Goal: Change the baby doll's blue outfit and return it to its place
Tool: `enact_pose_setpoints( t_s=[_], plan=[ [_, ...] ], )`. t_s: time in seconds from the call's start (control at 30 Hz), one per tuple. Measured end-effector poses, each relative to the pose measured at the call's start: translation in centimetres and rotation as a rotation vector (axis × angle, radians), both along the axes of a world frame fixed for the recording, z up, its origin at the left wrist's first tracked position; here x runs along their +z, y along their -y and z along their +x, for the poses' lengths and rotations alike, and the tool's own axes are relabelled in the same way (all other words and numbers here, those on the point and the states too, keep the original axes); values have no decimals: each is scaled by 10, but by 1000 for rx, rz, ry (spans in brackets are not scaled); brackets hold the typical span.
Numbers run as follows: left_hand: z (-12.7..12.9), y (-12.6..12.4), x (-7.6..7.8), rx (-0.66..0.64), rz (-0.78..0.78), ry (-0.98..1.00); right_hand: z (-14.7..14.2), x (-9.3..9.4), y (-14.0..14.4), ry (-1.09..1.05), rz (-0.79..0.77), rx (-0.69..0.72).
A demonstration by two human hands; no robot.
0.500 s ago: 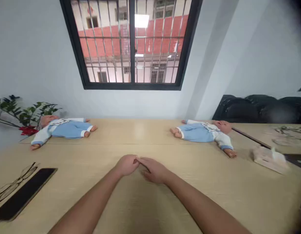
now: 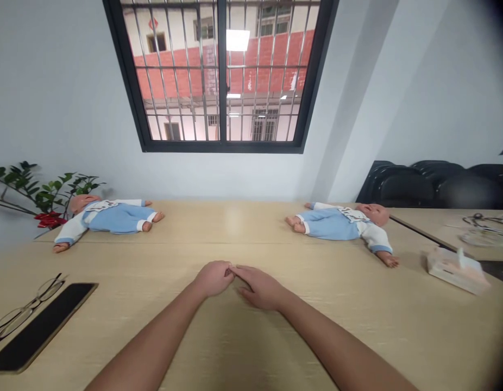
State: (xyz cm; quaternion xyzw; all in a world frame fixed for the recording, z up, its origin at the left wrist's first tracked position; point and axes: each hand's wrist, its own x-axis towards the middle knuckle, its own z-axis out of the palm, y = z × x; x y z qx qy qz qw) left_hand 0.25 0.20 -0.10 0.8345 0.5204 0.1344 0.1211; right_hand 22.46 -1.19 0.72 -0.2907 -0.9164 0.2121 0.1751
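My left hand and my right hand rest side by side on the light wooden table, fingertips touching at the middle. The left hand's fingers are curled under; the right hand lies flat, fingers forward. Neither holds anything. Two baby dolls in blue-and-white suits lie on their backs at the far side of the table. One doll is at the far left, the other doll at the far right, each well beyond my hands.
A black phone and a pair of glasses lie at the left edge. A tissue box sits at the right. A potted plant stands far left, black chairs far right, a barred window ahead.
The view has tilted slightly, so everything sits a little lower in the frame. My hands stay together in the same place on the table.
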Motion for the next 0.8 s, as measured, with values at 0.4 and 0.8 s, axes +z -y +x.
enact_pose_setpoints(
  t_s=[0.4, 0.8],
  plan=[
    [1, 0, 1, 13, -6, -12, 0, 3, 2, 3, -2, -1],
    [2, 3, 3, 12, -2, -5, 0, 0, 1, 0, 0, -13]
  ],
)
